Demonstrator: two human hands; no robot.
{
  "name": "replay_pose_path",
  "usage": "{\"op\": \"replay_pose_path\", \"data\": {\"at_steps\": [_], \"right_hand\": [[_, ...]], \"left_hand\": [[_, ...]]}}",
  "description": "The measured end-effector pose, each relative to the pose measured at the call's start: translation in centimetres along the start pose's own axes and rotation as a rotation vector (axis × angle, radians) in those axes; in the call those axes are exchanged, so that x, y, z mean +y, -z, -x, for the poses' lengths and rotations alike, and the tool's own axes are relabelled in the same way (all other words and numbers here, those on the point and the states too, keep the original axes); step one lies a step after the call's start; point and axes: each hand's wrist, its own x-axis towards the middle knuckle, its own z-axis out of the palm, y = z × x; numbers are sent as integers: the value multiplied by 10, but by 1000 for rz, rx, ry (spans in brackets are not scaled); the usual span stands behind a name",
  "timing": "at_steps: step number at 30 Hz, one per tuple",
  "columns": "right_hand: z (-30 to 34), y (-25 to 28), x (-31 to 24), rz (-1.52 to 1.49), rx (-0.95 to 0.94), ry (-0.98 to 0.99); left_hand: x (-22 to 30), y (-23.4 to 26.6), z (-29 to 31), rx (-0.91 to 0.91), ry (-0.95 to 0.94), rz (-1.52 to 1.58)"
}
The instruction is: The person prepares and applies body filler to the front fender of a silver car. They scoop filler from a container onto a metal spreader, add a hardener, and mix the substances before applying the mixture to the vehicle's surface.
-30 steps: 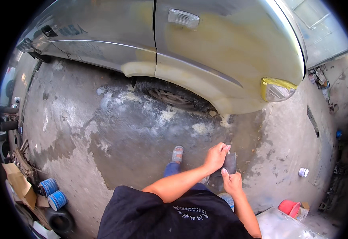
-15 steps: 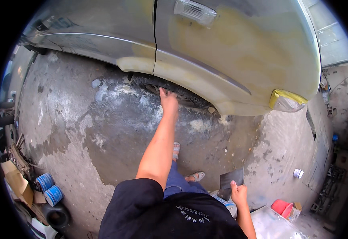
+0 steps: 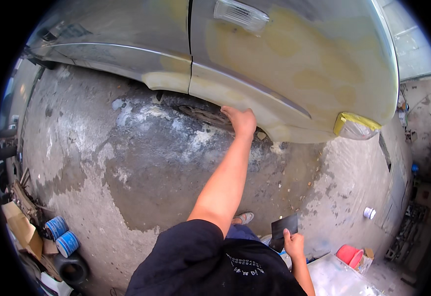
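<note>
The vehicle fender (image 3: 294, 74) before you is silver-grey, mottled with mustard-yellow and cream patches; bright yellow tape (image 3: 341, 121) borders the whitish headlight (image 3: 360, 130). Your flat sheet (image 3: 283, 230) is charcoal black, your shirt (image 3: 186, 261) black with white lettering, your trousers (image 3: 244, 233) blue. The floor (image 3: 146, 192) is grey, blotched with darker stains and chalky white smears. By its left edge you see blue cans (image 3: 67, 244) marked with white, a tan cardboard box (image 3: 20, 224) and a black tyre (image 3: 62, 270). Toward its right edge, a small tub (image 3: 369, 213) is mostly white, a basin (image 3: 348, 255) coral pink.

The left hand (image 3: 242, 122) has room over the floor (image 3: 161, 185), the fender (image 3: 292, 74) blocking ahead.
</note>
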Motion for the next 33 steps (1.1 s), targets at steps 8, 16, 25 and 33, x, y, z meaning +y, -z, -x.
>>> {"op": "replay_pose_path", "data": {"at_steps": [8,16,25,33], "right_hand": [[0,-6,7,-36,5,-27],[-1,-6,9,-10,19,11],[10,-13,27,-13,9,-65],[18,-10,35,-57,89,6]], "left_hand": [[13,11,-11,107,-84,16],[1,12,-1,59,-119,-10],[-11,-8,1,47,-77,6],[-76,-59,67,-443,121,-80]]}}
